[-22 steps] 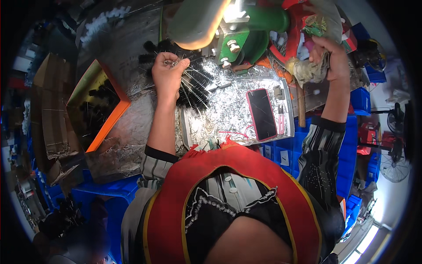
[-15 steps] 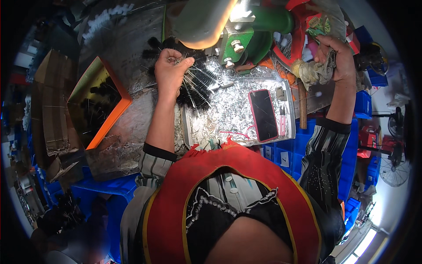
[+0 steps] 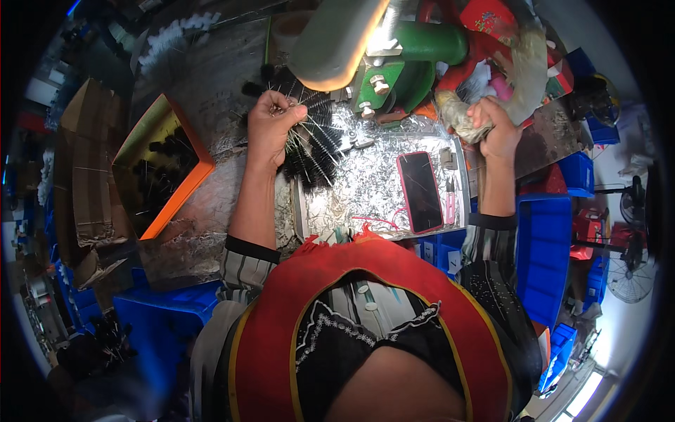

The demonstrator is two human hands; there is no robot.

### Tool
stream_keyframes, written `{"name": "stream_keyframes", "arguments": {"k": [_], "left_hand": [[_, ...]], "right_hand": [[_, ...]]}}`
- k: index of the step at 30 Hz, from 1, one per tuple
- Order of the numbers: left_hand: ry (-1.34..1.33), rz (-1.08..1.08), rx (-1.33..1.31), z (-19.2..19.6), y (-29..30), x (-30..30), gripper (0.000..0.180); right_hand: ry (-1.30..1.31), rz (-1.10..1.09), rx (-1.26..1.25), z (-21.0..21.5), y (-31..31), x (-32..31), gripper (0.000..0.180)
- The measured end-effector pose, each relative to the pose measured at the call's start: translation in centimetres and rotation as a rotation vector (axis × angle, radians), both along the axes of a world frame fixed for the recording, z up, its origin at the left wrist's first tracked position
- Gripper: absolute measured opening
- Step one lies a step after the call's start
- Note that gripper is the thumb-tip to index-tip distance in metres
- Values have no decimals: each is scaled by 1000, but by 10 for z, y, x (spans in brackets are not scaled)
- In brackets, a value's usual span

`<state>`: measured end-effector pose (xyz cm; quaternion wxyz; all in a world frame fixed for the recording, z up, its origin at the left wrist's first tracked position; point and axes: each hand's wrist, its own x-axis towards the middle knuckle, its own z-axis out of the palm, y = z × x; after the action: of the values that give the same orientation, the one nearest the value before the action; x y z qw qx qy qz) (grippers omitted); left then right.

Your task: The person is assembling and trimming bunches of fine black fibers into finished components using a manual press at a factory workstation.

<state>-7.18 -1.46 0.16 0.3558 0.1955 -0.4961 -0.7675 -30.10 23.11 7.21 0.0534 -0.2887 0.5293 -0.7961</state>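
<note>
My left hand (image 3: 267, 137) is closed on the wire stems of a fanned bundle of black twisted-wire brushes (image 3: 316, 144). Their bristled ends spread out beside the green machine (image 3: 422, 43). At the right, my right hand (image 3: 500, 130) has its fingers wrapped round the lower end of a curved lever (image 3: 529, 74) bound in pale, worn cloth. Part of the grip is hidden behind the fingers. Below the machine, a shiny metal tray (image 3: 358, 190) littered with bits of wire holds a phone in a red case (image 3: 420, 193) and small pink-handled cutters (image 3: 451, 200).
An orange-edged bin (image 3: 190, 193) of black brushes stands on the left of the worktable, beside a cardboard box (image 3: 91, 169). A lamp shade (image 3: 330, 49) hangs low over the machine. Blue crates (image 3: 545, 260) sit at the right, and another blue crate (image 3: 165, 302) is near the lower left.
My right hand has come down and inward to the left, and the cloth-bound lever has swung with it. My left hand and the brushes have stayed nearly in place.
</note>
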Motion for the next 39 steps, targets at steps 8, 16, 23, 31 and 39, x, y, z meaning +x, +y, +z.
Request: {"name": "stream_keyframes", "arguments": {"k": [8, 16, 23, 31, 39], "left_hand": [[202, 209, 63, -12, 7, -1, 28], [124, 233, 30, -12, 7, -9, 27], [62, 250, 77, -5, 10, -8, 25], [-56, 112, -117, -7, 5, -8, 26], [187, 341, -66, -13, 13, 2, 25]], "right_hand": [[-105, 40, 282, 46, 7, 1, 25], [-212, -29, 388, 62, 7, -6, 28], [-75, -66, 423, 69, -1, 5, 17], [-90, -9, 198, 7, 5, 2, 27], [-143, -16, 346, 59, 3, 11, 32]]}}
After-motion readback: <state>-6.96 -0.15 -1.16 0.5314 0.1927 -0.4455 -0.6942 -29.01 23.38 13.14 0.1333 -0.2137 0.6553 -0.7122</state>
